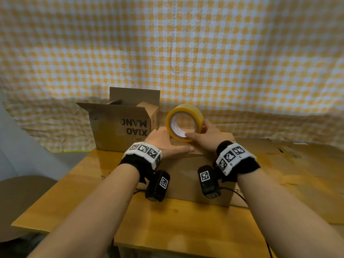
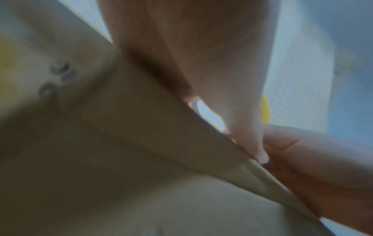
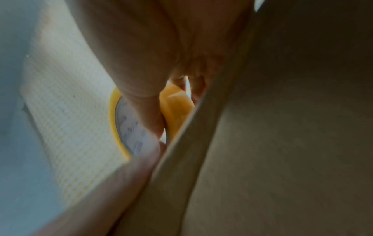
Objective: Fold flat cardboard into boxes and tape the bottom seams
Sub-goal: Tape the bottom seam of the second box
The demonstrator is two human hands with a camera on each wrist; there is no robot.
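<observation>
The taping step is getting under way: the box (image 1: pixel 197 175) is sitting upside down on the counter (image 1: pixel 93 192) in front of the person, its bottom flaps closed and facing up, and the tape roll (image 1: pixel 183 124) is being stood on edge on that top face near the far edge. The right hand (image 1: pixel 205 135) is gripping the roll, thumb hooked inside the core and fingers (image 1: pixel 204 127) curling round the outer rim. The left hand (image 1: pixel 165 144) is lying flat on the flaps just left of the roll, fingers straight and holding nothing, pressing the cardboard down. The next move likely calls for finding the loose tape end and drawing it along the seam while the left hand is pinning the flaps shut; whether the end is already stuck down cannot be told. Both forearms are reaching forward, wrists level above the box. A second, open box (image 1: pixel 121 125) is standing behind to the left.
</observation>
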